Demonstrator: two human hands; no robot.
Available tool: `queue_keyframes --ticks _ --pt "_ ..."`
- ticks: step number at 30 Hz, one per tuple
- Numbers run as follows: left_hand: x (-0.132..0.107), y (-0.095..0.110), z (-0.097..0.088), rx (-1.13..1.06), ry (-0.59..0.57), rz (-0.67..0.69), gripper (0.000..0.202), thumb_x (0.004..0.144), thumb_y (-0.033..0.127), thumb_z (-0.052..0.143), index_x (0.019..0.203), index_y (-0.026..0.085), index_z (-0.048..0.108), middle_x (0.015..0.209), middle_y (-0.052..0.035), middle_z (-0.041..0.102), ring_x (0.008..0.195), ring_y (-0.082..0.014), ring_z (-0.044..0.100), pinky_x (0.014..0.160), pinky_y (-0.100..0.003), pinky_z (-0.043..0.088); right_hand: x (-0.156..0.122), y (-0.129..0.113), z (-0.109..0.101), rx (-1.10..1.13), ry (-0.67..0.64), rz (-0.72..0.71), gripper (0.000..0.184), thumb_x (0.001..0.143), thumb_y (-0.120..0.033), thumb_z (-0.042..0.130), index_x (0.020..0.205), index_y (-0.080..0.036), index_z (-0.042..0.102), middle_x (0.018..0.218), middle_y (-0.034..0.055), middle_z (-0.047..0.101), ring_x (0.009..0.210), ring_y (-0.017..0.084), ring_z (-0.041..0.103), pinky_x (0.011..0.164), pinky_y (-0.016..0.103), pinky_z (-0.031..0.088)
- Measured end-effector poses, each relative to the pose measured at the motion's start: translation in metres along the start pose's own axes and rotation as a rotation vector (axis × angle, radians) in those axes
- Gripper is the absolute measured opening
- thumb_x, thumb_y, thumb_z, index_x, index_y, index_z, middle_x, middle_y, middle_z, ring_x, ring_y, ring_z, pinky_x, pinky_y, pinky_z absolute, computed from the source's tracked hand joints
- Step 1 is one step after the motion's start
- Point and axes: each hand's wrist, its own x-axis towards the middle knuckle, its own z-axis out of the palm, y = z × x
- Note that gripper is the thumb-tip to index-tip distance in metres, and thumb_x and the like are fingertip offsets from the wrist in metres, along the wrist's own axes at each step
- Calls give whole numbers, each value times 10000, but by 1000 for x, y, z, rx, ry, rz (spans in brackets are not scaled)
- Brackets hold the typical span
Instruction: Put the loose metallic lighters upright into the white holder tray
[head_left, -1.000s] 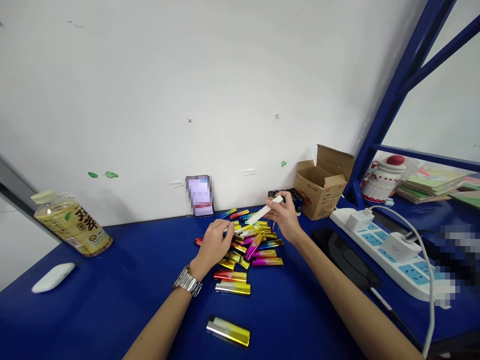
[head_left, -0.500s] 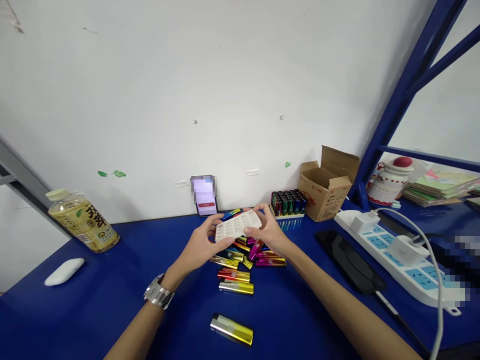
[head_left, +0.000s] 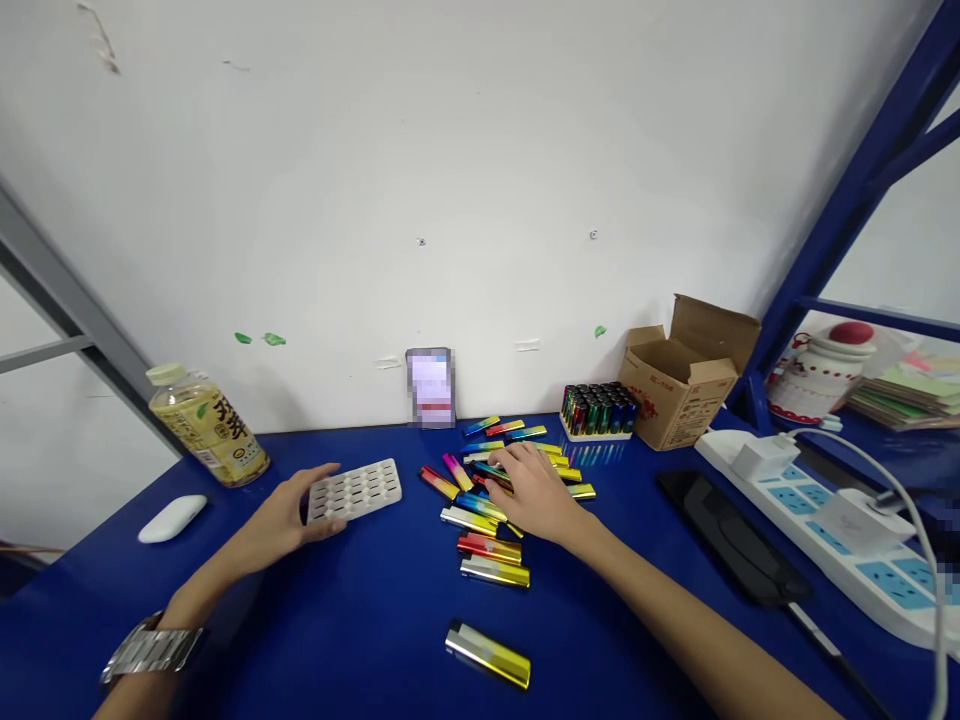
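Observation:
My left hand point(head_left: 289, 517) grips the left end of a white slotted tray point(head_left: 356, 490), thumb along the near edge and fingers along the far one. The tray's rows of slots face up with nothing in them, tilted a little, low over or on the blue table. My right hand point(head_left: 536, 490) reaches palm down over a loose pile of shiny, colourful lighters, its fingers bent and apart, touching the pile. A red-and-yellow lighter point(head_left: 489, 548), a silver-and-yellow lighter point(head_left: 495, 571) and another silver-and-yellow lighter point(head_left: 487, 655) lie nearer me.
At the back, a filled tray of upright lighters point(head_left: 598, 412) stands beside an open cardboard box point(head_left: 679, 390). A phone point(head_left: 433, 388) leans on the wall. On the right lie a black phone point(head_left: 731, 535) and a power strip point(head_left: 817, 510); on the left, a drink bottle point(head_left: 214, 430) and a white mouse point(head_left: 172, 518).
The white tray, held by both hands over the pile before, has moved left in my left hand alone. My right hand has let go of it and come down onto the lighters.

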Motion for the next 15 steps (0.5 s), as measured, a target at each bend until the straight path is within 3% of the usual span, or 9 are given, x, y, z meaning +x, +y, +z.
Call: queue_keyframes --ticks 3,7,15 --pt "-1 16 9 98 -124 79 787 591 636 676 1254 227 564 1241 -109 596 1079 -339 548 951 -473 418 2 -5 5 -121 -31 12 248 880 -329 493 1006 -162 627 1014 121 614 968 272 483 853 398 373" --pt "8 41 27 132 -161 132 771 630 616 646 1288 228 540 1245 -114 576 1068 -328 527 943 -474 400 5 -6 9 -174 -73 54 250 878 -313 492 981 -150 652 989 126 620 976 285 473 844 393 364" --pt "38 46 53 43 -194 193 787 615 568 648 1311 229 510 1245 -98 539 1113 -324 480 973 -470 363 8 0 10 -145 -64 168 236 903 -309 473 969 -147 632 1001 120 616 969 280 461 815 380 349"
